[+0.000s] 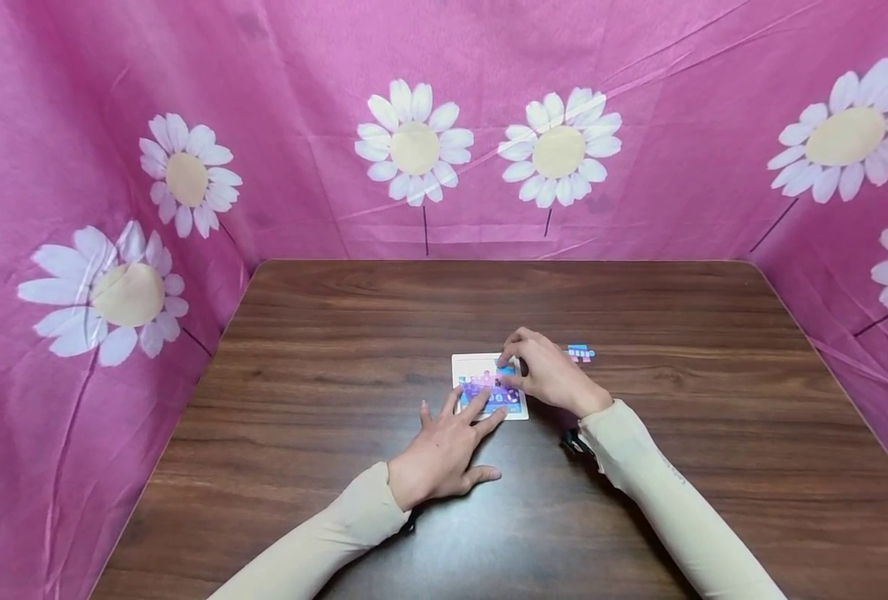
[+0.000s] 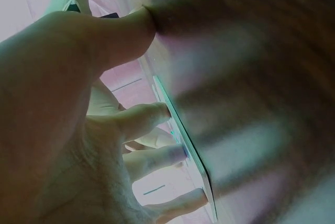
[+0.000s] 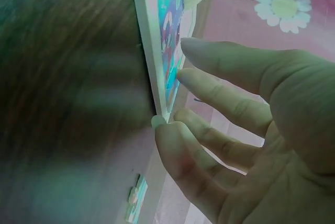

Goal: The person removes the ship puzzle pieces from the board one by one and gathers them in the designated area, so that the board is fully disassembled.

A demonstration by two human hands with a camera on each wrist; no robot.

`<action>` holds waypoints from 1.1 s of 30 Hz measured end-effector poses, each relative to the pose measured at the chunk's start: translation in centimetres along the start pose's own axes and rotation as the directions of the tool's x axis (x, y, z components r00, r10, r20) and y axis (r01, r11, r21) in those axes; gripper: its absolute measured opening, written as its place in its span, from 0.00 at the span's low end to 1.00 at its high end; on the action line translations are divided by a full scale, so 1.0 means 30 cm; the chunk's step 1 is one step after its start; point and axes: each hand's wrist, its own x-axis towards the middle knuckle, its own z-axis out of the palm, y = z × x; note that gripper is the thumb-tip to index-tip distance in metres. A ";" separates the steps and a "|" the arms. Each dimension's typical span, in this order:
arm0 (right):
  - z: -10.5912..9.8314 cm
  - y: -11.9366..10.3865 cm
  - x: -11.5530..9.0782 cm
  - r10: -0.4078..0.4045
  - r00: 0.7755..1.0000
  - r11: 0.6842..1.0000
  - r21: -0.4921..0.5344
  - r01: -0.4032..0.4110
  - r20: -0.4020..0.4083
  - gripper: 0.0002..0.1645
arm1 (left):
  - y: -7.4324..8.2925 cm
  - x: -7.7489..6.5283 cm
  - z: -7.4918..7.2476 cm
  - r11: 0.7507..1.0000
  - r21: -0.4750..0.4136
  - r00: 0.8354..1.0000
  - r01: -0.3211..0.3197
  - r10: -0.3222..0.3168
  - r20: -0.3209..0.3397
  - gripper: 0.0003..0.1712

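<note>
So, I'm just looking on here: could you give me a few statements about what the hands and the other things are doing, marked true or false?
1. The left hand has its fingers spread on the white-edged board. True.
2. The right hand is held well away from the board. False: its fingertips are at the board's right part.
3. A small blue-and-pink piece lies apart from the board. True.
4. The board is propped against the pink cloth. False: it lies flat on the wooden table.
5. Both forearms are bare. False: both are covered by pale sleeves.
</note>
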 end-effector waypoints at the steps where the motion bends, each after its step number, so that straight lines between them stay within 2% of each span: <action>1: 0.002 0.000 -0.001 0.002 1.000 1.000 -0.002 -0.002 0.004 0.12 | 0.001 0.000 0.001 1.000 0.001 1.000 -0.001 0.001 -0.002 0.47; 17: 0.006 -0.003 -0.003 0.005 1.000 1.000 -0.015 -0.005 -0.007 0.09 | 0.001 0.004 0.002 1.000 -0.007 1.000 -0.003 0.003 -0.004 0.47; 27: -0.008 0.008 0.003 -0.031 0.999 0.998 0.057 0.034 -0.040 0.10 | 0.005 0.012 -0.006 1.000 -0.018 1.000 -0.003 0.003 0.009 0.47; 33: -0.009 0.016 0.002 -0.032 0.998 0.993 0.107 0.038 -0.061 0.06 | 0.001 -0.001 0.004 1.000 -0.019 1.000 0.001 0.000 0.014 0.47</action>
